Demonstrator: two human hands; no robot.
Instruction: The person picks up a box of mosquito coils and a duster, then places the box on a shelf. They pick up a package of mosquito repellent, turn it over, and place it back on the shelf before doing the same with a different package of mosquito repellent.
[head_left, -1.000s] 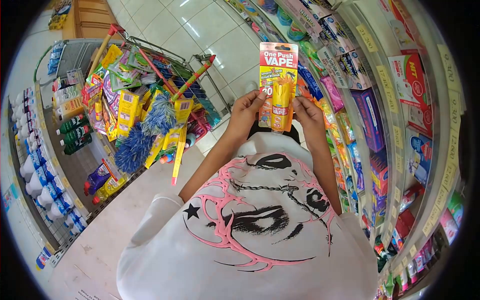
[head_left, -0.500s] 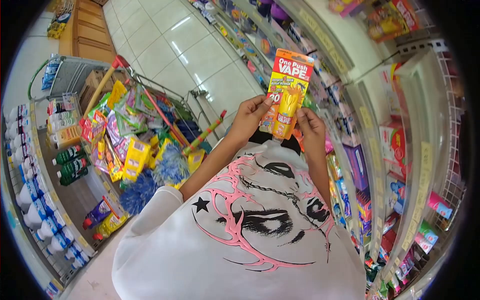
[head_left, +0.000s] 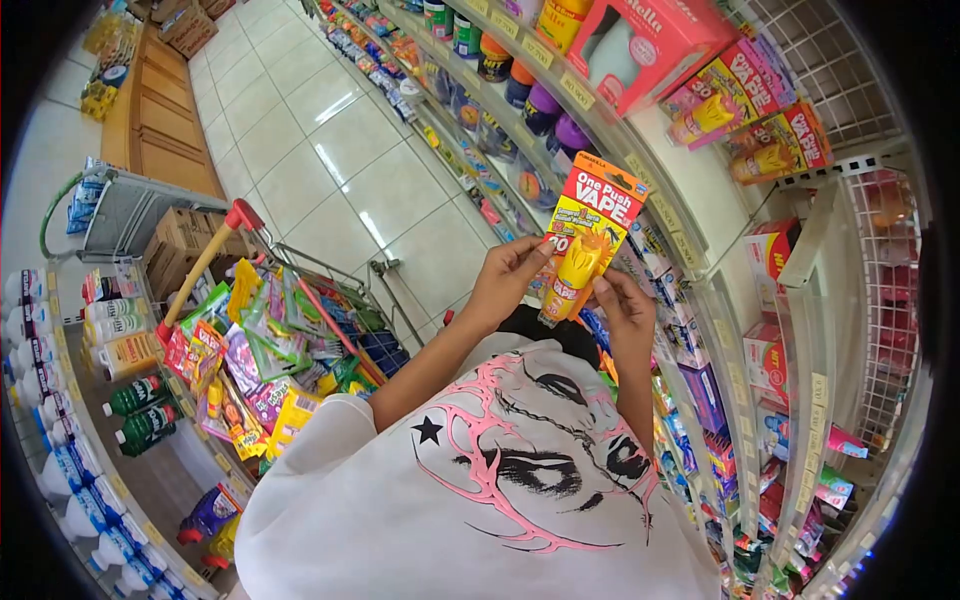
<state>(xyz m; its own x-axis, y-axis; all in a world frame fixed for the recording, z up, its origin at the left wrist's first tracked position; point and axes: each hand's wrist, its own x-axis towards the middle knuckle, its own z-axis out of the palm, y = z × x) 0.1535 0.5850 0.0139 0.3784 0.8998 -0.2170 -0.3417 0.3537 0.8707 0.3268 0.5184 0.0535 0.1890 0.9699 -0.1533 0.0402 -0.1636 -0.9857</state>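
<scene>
The card pack (head_left: 592, 225) I hold reads "One Push VAPE", and its yellow dispenser (head_left: 575, 275) repeats "VAPE". Two shelf packs (head_left: 712, 108) also say "VAPE", a pink box (head_left: 690, 45) "Stella", a red-and-white box (head_left: 768, 365) "HIT". I can't read the shelf price labels (head_left: 578, 91).

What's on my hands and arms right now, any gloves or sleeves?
Your left hand and right hand are bare, with no gloves. The shirt's white sleeve leaves the left forearm uncovered; the right forearm is bare too.
</scene>
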